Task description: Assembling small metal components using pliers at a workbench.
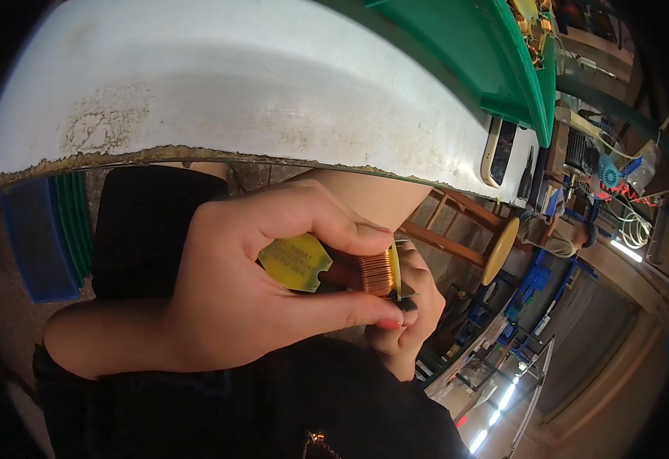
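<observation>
In front of my body, over my lap, my left hand (250,283) is closed on a copper-wound coil (376,273), pinching it between thumb and fingertips. A thin yellow plate edges the coil's right side. Inside the curve of the same hand shows a yellow notched plate (296,262) with dark print; whether it is joined to the coil I cannot tell. My right hand (424,310) is curled up close against the coil's right end. Between its fingers a small dark piece (407,304) shows, too covered to name.
Ahead is a white tabletop (273,92) with a chipped front edge. On it stand a green tray (457,46) with several copper coils (537,34) and a phone (499,153). A wooden stool (499,249) is to the right, a blue crate (36,241) at left. Another person (560,241) is farther off.
</observation>
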The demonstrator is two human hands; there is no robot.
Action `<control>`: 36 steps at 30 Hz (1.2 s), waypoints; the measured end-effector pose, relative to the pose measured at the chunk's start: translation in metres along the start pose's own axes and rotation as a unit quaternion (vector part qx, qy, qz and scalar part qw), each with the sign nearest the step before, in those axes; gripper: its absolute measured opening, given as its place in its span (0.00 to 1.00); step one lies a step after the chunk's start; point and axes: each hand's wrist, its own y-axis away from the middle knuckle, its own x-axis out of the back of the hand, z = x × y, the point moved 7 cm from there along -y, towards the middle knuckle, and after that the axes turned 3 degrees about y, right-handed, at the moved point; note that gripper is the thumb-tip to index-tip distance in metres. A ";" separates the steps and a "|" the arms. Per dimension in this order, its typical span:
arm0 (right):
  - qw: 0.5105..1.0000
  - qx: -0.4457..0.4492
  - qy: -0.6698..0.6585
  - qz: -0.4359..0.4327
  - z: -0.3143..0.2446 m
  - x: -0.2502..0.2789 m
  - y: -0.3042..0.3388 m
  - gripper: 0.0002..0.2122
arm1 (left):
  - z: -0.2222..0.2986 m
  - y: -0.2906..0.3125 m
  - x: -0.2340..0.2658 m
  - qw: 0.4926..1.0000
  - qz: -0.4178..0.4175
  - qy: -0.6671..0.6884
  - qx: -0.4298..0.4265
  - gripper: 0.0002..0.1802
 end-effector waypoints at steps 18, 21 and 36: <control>0.998 -0.049 0.029 0.011 0.010 0.011 0.004 0.22 | 0.007 -0.002 -0.006 0.999 0.011 -0.022 -0.021 0.22; 0.999 -0.017 0.027 0.019 0.010 0.008 0.002 0.21 | 0.005 -0.003 -0.006 0.999 0.005 -0.030 -0.033 0.22; 0.952 -0.182 0.229 -0.088 -0.096 0.026 -0.006 0.27 | 0.115 0.040 -0.009 0.994 0.069 -0.080 -0.021 0.17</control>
